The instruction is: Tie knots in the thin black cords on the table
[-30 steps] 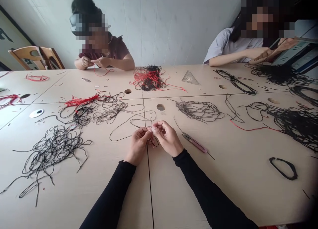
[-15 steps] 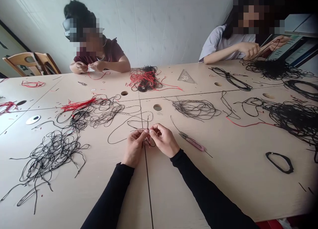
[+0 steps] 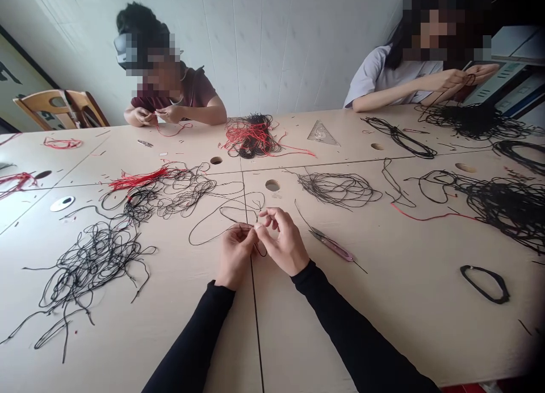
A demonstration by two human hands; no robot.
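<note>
My left hand (image 3: pixel 237 248) pinches a thin black cord (image 3: pixel 204 242) between thumb and fingers, just above the seam of the table. Beyond the fingers, the cord lies in wide loops on the tabletop, and a small loop hangs below the fingertips. My right hand (image 3: pixel 283 239) is close against the left, its thumb by the left fingertips and the other fingers raised apart from the thumb. Whether a knot sits at the fingertips is hidden. Pink-handled thread snips (image 3: pixel 334 246) lie to the right of my right hand, with a short length of cord beside them.
Tangled black cords (image 3: pixel 91 262) lie at left, near a red bundle (image 3: pixel 140 178). A coil of black cord (image 3: pixel 340 188) and a larger heap (image 3: pixel 506 205) lie at right. Cable holes (image 3: pixel 272 185) pierce the table. Across it, two people handle cords near a triangular ruler (image 3: pixel 323 133).
My right fingers have lifted and parted from the thumb, while my left hand keeps its pinch on the cord. The whole view has shifted slightly. The co-worker at right has brought both hands together.
</note>
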